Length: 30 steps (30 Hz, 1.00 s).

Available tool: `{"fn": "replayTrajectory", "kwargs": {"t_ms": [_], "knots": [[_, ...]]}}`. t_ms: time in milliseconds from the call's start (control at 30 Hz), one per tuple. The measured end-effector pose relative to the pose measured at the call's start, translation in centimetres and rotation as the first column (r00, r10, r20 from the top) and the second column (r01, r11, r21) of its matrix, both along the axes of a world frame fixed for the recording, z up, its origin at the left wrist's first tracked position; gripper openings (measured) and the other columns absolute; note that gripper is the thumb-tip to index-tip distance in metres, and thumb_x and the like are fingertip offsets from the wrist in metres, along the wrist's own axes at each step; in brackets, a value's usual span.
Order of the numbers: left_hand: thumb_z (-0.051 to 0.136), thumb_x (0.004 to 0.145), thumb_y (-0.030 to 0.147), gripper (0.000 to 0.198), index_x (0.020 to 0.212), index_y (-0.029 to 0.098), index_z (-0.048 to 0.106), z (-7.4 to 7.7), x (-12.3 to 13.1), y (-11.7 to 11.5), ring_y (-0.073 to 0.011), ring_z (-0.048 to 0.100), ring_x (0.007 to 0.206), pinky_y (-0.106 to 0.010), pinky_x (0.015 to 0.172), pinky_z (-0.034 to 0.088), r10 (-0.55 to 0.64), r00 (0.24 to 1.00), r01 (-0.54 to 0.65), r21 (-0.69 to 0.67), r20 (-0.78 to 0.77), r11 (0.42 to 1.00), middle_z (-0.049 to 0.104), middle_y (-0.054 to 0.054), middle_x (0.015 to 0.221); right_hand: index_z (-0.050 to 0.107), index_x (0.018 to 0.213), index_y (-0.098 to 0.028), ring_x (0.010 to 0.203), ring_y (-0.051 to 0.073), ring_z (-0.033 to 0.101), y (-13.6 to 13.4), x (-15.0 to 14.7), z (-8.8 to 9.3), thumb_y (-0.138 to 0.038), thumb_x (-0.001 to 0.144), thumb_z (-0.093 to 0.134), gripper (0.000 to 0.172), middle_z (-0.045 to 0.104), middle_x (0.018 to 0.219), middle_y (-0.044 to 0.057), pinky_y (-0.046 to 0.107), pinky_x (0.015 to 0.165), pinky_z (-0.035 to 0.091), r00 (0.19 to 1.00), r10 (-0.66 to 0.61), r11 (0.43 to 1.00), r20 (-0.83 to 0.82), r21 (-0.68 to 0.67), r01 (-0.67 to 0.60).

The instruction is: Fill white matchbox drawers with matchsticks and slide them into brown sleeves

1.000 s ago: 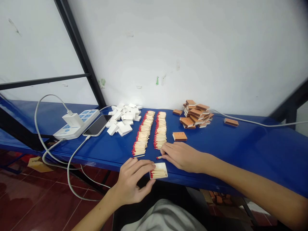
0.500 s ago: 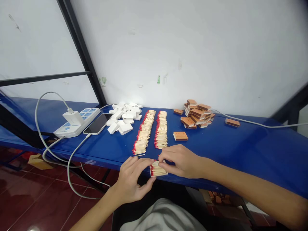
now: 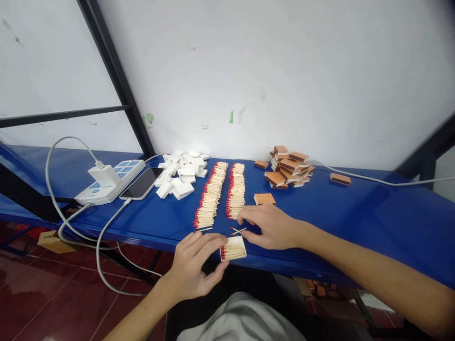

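My left hand (image 3: 199,258) grips a white matchbox tray (image 3: 244,244) between fingers and thumb at the table's front edge. Red-headed matches (image 3: 232,252) lie in the tray, with bare white bottom showing along its far side. Just beyond it, two or so loose matches (image 3: 238,231) cross each other on the table. My right hand (image 3: 268,227) is over these, thumb and forefinger apart on either side of their plain ends. Two long rows of matches, a left row (image 3: 211,196) and a right row (image 3: 235,189), stretch away behind, heads pointing left.
White trays (image 3: 183,173) are heaped at the back left. Orange-brown matchbox covers (image 3: 289,166) form a pile at the back right, and a single cover (image 3: 265,199) lies nearer. A phone (image 3: 142,183), a power strip (image 3: 110,182) and white cables occupy the left of the blue table (image 3: 355,222).
My right hand has moved from over the tray to the loose matches just beyond it. More of the tray's inside now shows. My left hand keeps its hold.
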<state>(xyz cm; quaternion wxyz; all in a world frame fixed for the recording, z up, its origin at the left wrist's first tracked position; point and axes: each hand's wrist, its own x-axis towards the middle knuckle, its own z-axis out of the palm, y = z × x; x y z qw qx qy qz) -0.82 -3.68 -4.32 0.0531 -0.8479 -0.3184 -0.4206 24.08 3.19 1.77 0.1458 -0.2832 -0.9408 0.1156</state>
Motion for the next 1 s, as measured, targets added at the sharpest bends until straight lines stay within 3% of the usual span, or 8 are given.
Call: {"fn": "replayTrajectory", "kwargs": {"t_ms": [267, 400, 533, 633, 833, 1000], "knots": [[0.068, 0.083, 0.018, 0.032, 0.115, 0.019, 0.062, -0.1, -0.1, -0.1, -0.0214, 0.073, 0.089, -0.034, 0.079, 0.056, -0.025, 0.999, 0.025, -0.012, 0.029, 1.000, 0.075, -0.010, 0.105, 0.055, 0.096, -0.018, 0.073, 0.015, 0.054, 0.1, 0.0, 0.2, -0.023, 0.103, 0.047, 0.012, 0.065, 0.094, 0.003, 0.028, 0.067, 0.036, 0.996, 0.036, 0.998, 0.079, -0.058, -0.032], [0.067, 0.084, 0.019, 0.031, 0.115, 0.019, 0.063, 0.0, 0.0, -0.1, -0.0214, 0.073, 0.088, -0.033, 0.078, 0.057, -0.013, 0.999, 0.013, 0.003, 0.030, 1.000, 0.076, -0.009, 0.103, 0.053, 0.099, -0.018, 0.073, 0.015, 0.055, -0.1, -0.1, 0.1, -0.024, 0.105, 0.041, 0.015, 0.064, 0.097, 0.005, 0.029, 0.065, 0.035, 0.996, 0.019, 1.000, 0.086, -0.025, -0.017], [0.067, 0.084, 0.018, 0.035, 0.118, 0.019, 0.061, -0.1, 0.0, -0.1, -0.0224, 0.074, 0.091, -0.034, 0.081, 0.058, 0.004, 0.999, -0.004, 0.004, 0.039, 1.000, 0.076, -0.009, 0.104, 0.050, 0.099, -0.019, 0.073, 0.015, 0.055, -0.1, -0.3, 0.0, -0.025, 0.104, 0.041, 0.012, 0.063, 0.090, 0.004, 0.027, 0.065, 0.036, 0.994, -0.037, 0.998, -0.106, -0.057, 0.031], [0.068, 0.084, 0.017, 0.041, 0.124, 0.019, 0.057, -0.3, 0.0, 0.0, -0.0227, 0.073, 0.094, -0.034, 0.081, 0.059, 0.008, 0.998, -0.007, -0.015, 0.068, 1.000, 0.075, -0.010, 0.107, 0.049, 0.096, -0.019, 0.061, 0.012, 0.047, -0.4, -0.5, 0.0, -0.026, 0.102, 0.045, 0.010, 0.058, 0.076, -0.001, 0.025, 0.061, 0.034, 0.980, 0.005, 0.993, -0.197, -0.117, -0.028], [0.068, 0.086, 0.018, 0.043, 0.127, 0.019, 0.055, -0.4, 0.0, 0.1, -0.0225, 0.071, 0.096, -0.034, 0.083, 0.058, 0.017, 0.999, -0.015, -0.028, 0.051, 0.999, 0.074, -0.010, 0.109, 0.054, 0.089, -0.018, 0.056, 0.010, 0.043, -1.1, -1.3, -0.6, -0.016, 0.091, 0.051, 0.004, 0.055, 0.069, -0.004, 0.024, 0.057, 0.029, 0.971, 0.166, 0.985, -0.173, -0.010, -0.170], [0.069, 0.086, 0.019, 0.038, 0.123, 0.020, 0.058, -0.2, 0.1, 0.1, -0.0226, 0.072, 0.093, -0.035, 0.081, 0.057, 0.021, 1.000, -0.021, -0.014, 0.015, 1.000, 0.075, -0.009, 0.108, 0.062, 0.091, -0.017, 0.054, 0.010, 0.047, -1.0, -1.3, -1.1, -0.019, 0.092, 0.053, 0.009, 0.060, 0.066, -0.004, 0.023, 0.056, 0.031, 0.974, 0.153, 0.988, -0.164, 0.002, -0.155]]}}
